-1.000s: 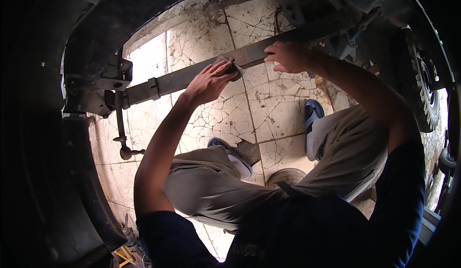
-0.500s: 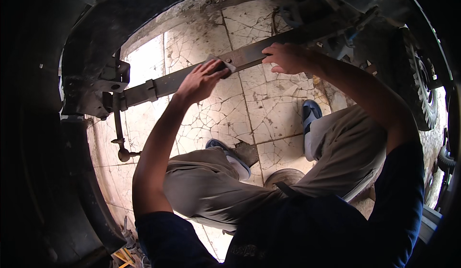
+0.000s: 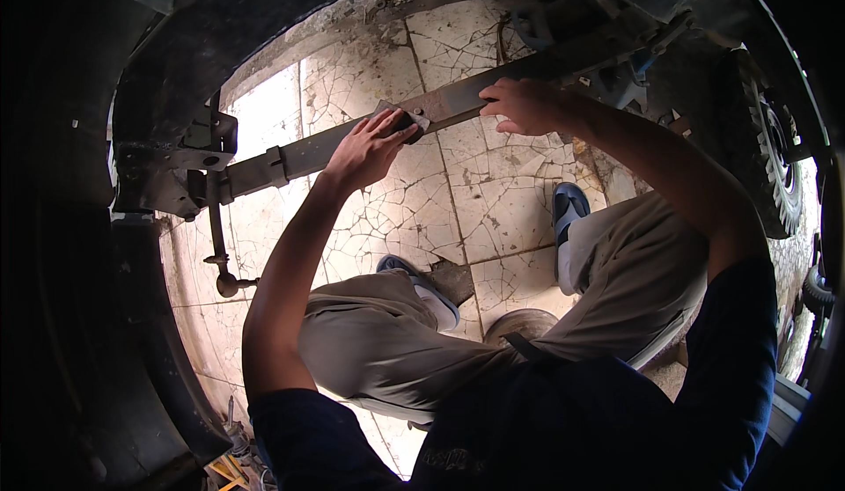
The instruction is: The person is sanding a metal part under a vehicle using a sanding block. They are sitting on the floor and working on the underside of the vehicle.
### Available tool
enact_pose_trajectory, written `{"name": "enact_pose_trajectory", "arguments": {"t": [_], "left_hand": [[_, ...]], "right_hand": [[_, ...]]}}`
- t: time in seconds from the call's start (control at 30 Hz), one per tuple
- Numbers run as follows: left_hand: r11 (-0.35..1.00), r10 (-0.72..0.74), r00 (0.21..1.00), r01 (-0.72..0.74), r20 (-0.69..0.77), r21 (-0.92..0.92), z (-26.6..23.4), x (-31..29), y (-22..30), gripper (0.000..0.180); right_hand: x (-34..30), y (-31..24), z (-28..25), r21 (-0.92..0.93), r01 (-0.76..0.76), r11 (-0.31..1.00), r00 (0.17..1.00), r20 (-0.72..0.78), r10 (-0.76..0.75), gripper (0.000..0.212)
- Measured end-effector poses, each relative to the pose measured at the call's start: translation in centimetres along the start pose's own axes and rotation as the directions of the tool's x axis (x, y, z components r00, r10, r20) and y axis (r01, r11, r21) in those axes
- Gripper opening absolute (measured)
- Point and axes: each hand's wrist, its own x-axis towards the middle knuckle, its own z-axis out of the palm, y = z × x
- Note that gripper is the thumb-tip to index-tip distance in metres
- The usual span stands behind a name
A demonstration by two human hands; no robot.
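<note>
Head view shows left hand (image 3: 365, 150) pinching a pad (image 3: 407, 121) on the leaf spring (image 3: 370, 135), right hand (image 3: 525, 106) curled over its edge; fingers could slip and get cut.

We see a dull grey-brown metal bar (image 3: 352, 143) over a cream floor (image 3: 493, 192) webbed with dark cracks. Our trousers (image 3: 387, 341) are khaki, our shirt (image 3: 572, 421) dark navy, and our shoes (image 3: 568, 205) blue with pale grey. The tyre (image 3: 766, 139) is black.

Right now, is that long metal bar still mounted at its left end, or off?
Mounted: the metal bar runs into the dark bracket; both hands rest on it.
</note>
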Motion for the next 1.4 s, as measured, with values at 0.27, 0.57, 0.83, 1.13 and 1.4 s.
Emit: {"name": "enact_pose_trajectory", "arguments": {"t": [0.27, 0.57, 0.83, 1.13, 1.4], "left_hand": [[1.000, 0.013, 1.000, -0.013, 0.018, 0.002, 0.6, 0.7, 1.4, 0.043], [0.996, -0.064, 0.998, 0.065, -0.024, 0.055, 0.9, 0.2, 1.0, 0.048], [0.991, -0.089, 0.995, 0.093, -0.052, 0.091, 1.4, 0.8, 1.3, 0.053], [0.993, -0.068, 0.994, 0.076, -0.084, 0.089, 0.5, -1.1, -1.4, 0.052], [0.996, -0.007, 0.993, 0.017, -0.115, 0.091, 0.6, -1.2, -2.0, 0.050]], "right_hand": [[0.2, 0.1, -0.1, 0.006, -0.025, 1.000, 0.999, 0.038, 0.025, 0.040], [0.0, 0.0, -0.2, -0.010, -0.004, 1.000, 1.000, 0.020, 0.005, 0.039], [0.0, 0.4, 0.3, -0.044, 0.019, 0.999, 1.000, -0.014, -0.019, 0.038], [0.0, 0.5, 0.6, -0.006, 0.003, 1.000, 1.000, -0.019, -0.003, 0.039], [0.0, 0.4, 0.5, -0.032, 0.013, 0.999, 1.000, -0.016, -0.013, 0.039]]}}
